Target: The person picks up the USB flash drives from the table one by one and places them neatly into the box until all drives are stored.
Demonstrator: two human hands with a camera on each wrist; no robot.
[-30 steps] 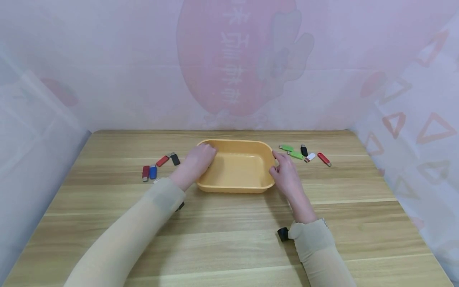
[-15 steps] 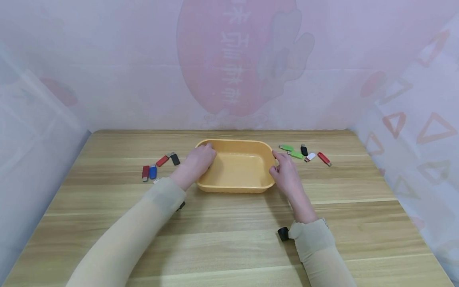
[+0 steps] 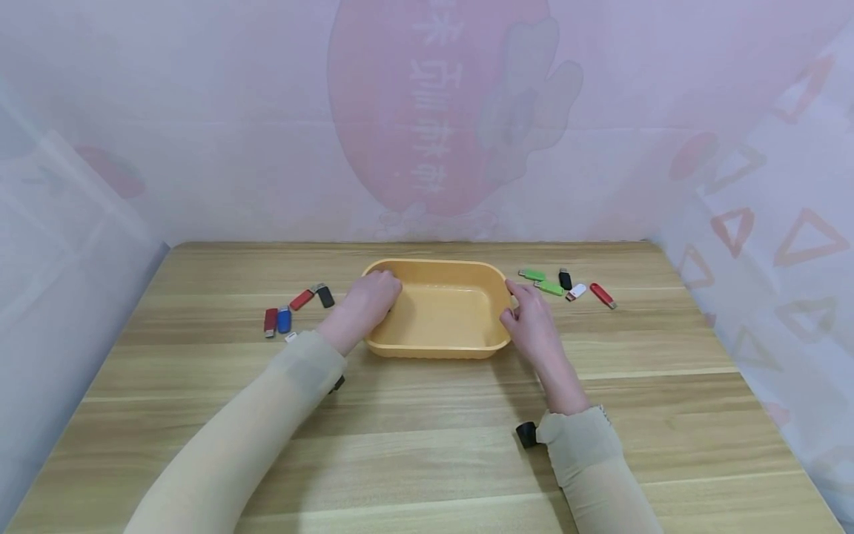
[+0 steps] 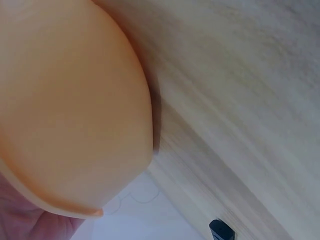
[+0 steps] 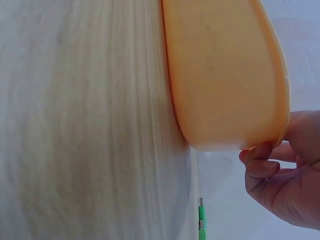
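Observation:
A shallow orange plastic tub (image 3: 440,265) sits empty in the middle of the wooden table (image 3: 427,437). My left hand (image 3: 380,288) lies over the tub's left rim with its fingers curled onto it. My right hand (image 3: 517,302) holds the right rim. In the right wrist view the fingertips (image 5: 259,159) are curled under the lip of the tub (image 5: 225,75). The left wrist view shows the tub's outer wall (image 4: 70,100) and a sliver of my left hand (image 4: 30,226) under its rim.
Left of the tub lie red (image 3: 270,321), blue (image 3: 284,320), red (image 3: 302,299) and black (image 3: 325,295) USB sticks. On the right lie two green ones (image 3: 550,288), a black (image 3: 565,279), a white (image 3: 577,292) and a red (image 3: 603,295). Patterned curtains enclose the table.
The left hand's fingers have slid back slightly along the left rim. The tub and the right hand have stayed where they were.

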